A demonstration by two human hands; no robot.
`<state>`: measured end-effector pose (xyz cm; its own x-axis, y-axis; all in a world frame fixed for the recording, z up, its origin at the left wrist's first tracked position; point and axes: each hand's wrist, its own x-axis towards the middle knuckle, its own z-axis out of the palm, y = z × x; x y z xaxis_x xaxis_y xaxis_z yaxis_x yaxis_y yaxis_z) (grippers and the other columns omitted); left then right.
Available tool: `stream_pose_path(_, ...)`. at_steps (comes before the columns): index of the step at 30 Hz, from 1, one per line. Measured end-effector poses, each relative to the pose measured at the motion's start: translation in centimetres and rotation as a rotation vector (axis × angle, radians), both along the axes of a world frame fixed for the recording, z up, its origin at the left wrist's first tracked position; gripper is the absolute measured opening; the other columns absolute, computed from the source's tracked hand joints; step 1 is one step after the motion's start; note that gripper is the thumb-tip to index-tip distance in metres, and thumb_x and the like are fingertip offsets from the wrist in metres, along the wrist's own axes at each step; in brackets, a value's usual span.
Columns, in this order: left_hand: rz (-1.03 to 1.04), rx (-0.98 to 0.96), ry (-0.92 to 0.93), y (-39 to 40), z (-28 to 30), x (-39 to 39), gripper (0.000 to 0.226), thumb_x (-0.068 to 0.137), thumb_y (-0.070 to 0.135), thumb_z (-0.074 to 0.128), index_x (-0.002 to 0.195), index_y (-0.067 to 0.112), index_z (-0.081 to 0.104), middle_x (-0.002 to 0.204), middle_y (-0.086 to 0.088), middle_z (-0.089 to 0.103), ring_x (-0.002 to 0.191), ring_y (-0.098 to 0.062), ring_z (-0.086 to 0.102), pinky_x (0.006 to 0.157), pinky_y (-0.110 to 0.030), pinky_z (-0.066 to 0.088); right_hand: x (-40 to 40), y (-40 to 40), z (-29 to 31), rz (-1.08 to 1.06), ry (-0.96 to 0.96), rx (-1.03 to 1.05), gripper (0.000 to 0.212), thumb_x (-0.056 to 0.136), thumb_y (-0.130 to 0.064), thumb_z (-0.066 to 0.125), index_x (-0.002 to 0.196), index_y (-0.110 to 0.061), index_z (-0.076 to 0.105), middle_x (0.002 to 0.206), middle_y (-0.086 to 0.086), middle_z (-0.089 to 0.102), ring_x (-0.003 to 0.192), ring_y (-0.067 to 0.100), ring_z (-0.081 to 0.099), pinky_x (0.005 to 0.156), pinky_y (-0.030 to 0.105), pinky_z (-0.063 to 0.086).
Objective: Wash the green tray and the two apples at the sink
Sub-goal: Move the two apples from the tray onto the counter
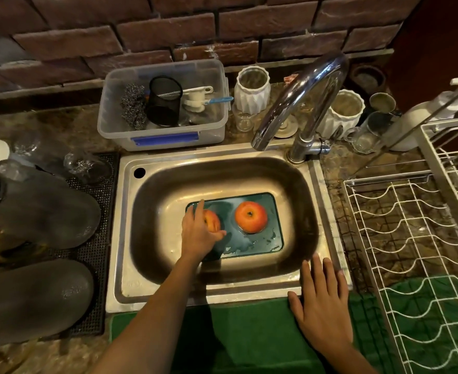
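Nearest the camera we note the right hand (320,303), lying flat with straight fingers across the front rim of the sink (168,295) and the edge of a green cloth (249,336); it holds nothing. Beyond it and to its left, the left hand (198,230) reaches down into the basin and closes on the near apple (214,220), thumb curled along the fruit's near side and forefinger extended over its far side. We judge this a light grasp, though the fingers hide much of the contact.

The green tray (260,244) lies flat on the sink floor directly beneath that grasp. The second apple (251,216) sits upright on the same tray, just to the right of the held fruit and apart from it, untouched.

The faucet (298,103) stands above and beyond the grasp to its right. We see no water running from it. Patches of water lie on the tray's near half.

Our assessment: the task stands at an early stage. All three items are in the sink and the tray is wetted. We cannot confirm that either apple is washed, and rinsing of both apples and the tray appears to remain.
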<state>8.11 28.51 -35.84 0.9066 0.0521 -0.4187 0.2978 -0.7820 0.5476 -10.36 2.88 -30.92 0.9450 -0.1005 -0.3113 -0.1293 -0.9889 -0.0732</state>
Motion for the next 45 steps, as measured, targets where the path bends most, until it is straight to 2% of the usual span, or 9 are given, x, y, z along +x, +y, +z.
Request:
stream_pose_path(4,-0.010,0.086,0.026,-0.6,-0.9,0.3,0.115,0.064,0.039,0.091,0.155,0.027,0.022,0.160,-0.011,0.025,0.146,-0.035,0.026,0.114,-0.051,0.037,0.0,0.0,0.2,0.011,-0.009,-0.012,0.075,0.097,-0.056,0.020,0.146,-0.004,0.044,0.158,0.021,0.030,0.145,0.041,0.029,0.117,0.058,0.022)
stream_pose_path(9,-0.002,0.141,0.018,-0.8,-1.3,0.1,0.098,0.070,0.023,0.087,0.150,0.025,0.031,0.154,-0.010,0.029,0.138,-0.037,0.035,0.107,-0.048,0.043,0.0,0.1,0.2,0.012,-0.002,-0.025,0.076,0.097,-0.057,0.018,0.146,-0.004,0.043,0.158,0.021,0.031,0.145,0.042,0.029,0.116,0.059,0.022)
stream_pose_path(17,0.038,0.124,-0.022,-0.6,0.7,-0.5,0.088,0.070,0.032,0.085,0.143,0.030,0.035,0.148,-0.003,0.035,0.131,-0.032,0.042,0.094,-0.049,0.050,-0.1,0.0,0.0,0.020,-0.021,-0.026,0.073,0.095,-0.054,0.029,0.146,-0.004,0.043,0.158,0.021,0.029,0.146,0.042,0.027,0.117,0.058,0.021)
stream_pose_path(21,0.075,0.110,-0.097,0.7,3.7,-1.7,0.090,0.069,0.033,0.084,0.144,0.032,0.034,0.147,-0.003,0.037,0.129,-0.030,0.045,0.093,-0.048,0.052,0.1,0.2,0.2,0.007,-0.020,0.001,0.078,0.097,-0.057,0.016,0.144,-0.003,0.046,0.155,0.023,0.035,0.144,0.043,0.028,0.116,0.058,0.020)
stream_pose_path(25,0.185,0.112,-0.172,3.1,7.1,-4.4,0.092,0.066,0.031,0.085,0.142,0.037,0.034,0.142,0.000,0.039,0.125,-0.029,0.046,0.087,-0.046,0.052,0.0,0.4,0.2,-0.003,-0.024,0.008,0.080,0.096,-0.058,0.015,0.142,-0.002,0.048,0.153,0.024,0.038,0.143,0.043,0.029,0.116,0.059,0.019)
stream_pose_path(32,0.438,0.112,-0.223,8.0,11.6,-12.4,0.082,0.065,0.030,0.079,0.138,0.036,0.042,0.139,0.002,0.042,0.124,-0.028,0.051,0.091,-0.045,0.050,-0.2,0.9,0.4,-0.017,-0.046,-0.033,0.081,0.092,-0.060,0.015,0.142,-0.006,0.049,0.153,0.020,0.039,0.142,0.042,0.031,0.115,0.057,0.017)
stream_pose_path(37,0.599,0.182,-0.180,11.4,13.1,-18.2,0.080,0.067,0.037,0.078,0.139,0.034,0.044,0.139,0.000,0.041,0.125,-0.030,0.049,0.096,-0.045,0.047,-0.9,0.1,-0.8,0.061,-0.100,-0.091,0.073,0.097,-0.057,0.021,0.147,-0.006,0.036,0.155,0.018,0.032,0.143,0.040,0.028,0.114,0.062,0.024)
stream_pose_path(41,0.674,0.214,-0.114,13.5,13.4,-21.4,0.083,0.067,0.032,0.080,0.140,0.034,0.041,0.141,-0.001,0.039,0.126,-0.029,0.047,0.093,-0.044,0.047,-1.2,-0.2,-1.3,0.061,-0.199,-0.133,0.071,0.095,-0.057,0.025,0.144,-0.006,0.040,0.150,0.021,0.037,0.139,0.041,0.034,0.112,0.062,0.028)
stream_pose_path(45,0.699,0.209,-0.040,14.6,13.2,-23.0,0.085,0.064,0.031,0.082,0.137,0.037,0.040,0.141,-0.001,0.039,0.127,-0.030,0.045,0.094,-0.048,0.049,-1.0,1.0,-1.1,-0.044,-0.247,-0.107,0.071,0.087,-0.051,0.033,0.135,-0.002,0.051,0.147,0.026,0.042,0.135,0.044,0.035,0.114,0.058,0.017)
